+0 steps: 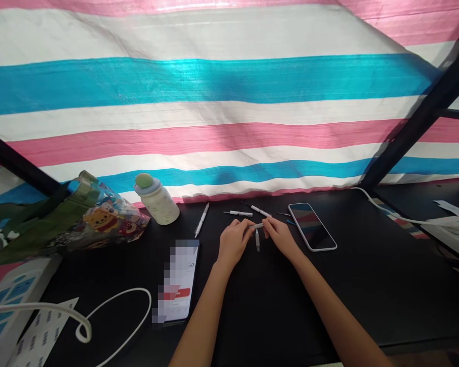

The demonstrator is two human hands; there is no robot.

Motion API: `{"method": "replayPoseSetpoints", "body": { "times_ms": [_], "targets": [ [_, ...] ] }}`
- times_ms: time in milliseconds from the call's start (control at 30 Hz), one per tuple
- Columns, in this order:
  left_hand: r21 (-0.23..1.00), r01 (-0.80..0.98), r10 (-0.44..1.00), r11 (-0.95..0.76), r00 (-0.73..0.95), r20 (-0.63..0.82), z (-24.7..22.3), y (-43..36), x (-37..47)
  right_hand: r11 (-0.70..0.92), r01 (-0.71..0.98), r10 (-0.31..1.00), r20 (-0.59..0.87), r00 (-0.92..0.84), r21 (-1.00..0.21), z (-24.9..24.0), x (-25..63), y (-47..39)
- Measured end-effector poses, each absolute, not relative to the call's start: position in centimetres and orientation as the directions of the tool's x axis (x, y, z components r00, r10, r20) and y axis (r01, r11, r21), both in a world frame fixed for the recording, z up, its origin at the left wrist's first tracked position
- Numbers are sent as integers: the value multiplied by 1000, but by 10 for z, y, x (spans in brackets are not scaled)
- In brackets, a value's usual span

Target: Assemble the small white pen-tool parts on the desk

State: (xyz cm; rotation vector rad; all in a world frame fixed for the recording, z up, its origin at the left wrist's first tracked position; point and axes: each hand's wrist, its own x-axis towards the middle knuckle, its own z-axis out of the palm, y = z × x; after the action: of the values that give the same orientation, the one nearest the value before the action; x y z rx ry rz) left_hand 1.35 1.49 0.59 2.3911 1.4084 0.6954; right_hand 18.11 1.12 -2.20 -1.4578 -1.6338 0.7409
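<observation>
My left hand point(233, 238) and my right hand point(280, 234) meet over the black table, fingers closed on opposite ends of a small white pen barrel point(257, 226). Just below it lies a separate pen piece point(257, 241), white with a grey end. Beyond my hands are a white pen part with a thin tip point(239, 213) and another slanted white pen part point(260, 210). A thin dark rod point(283, 214) and a small blue piece point(290, 223) rest near my right hand. A whole-looking white pen point(202, 220) lies to the left.
A white-rimmed phone point(312, 227) lies right of my hands, a lit phone point(179, 280) to their left. Farther left stand a cream bottle point(157, 201) and a cartoon-print bag point(107, 216). A white cable point(137, 290) loops near a power strip point(13, 290). Striped sheeting point(229, 81) hangs behind.
</observation>
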Motion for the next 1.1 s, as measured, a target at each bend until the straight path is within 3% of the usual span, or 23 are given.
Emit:
{"method": "replayPoseSetpoints", "body": {
  "times_ms": [233,500,767,1100],
  "targets": [
    [468,768,900,-436,371,229,1,18,10,238,463,970,232,-72,-854,-21,179,10],
    [461,737,867,-495,387,313,3,16,12,116,559,991,132,-12,-821,-20,183,8],
    [440,788,901,-432,356,247,-2,19,9,218,519,975,210,-74,-827,-24,183,10],
    [441,758,876,-481,393,281,0,18,8,191,545,981,178,-76,-816,-23,185,11]
  ]
}}
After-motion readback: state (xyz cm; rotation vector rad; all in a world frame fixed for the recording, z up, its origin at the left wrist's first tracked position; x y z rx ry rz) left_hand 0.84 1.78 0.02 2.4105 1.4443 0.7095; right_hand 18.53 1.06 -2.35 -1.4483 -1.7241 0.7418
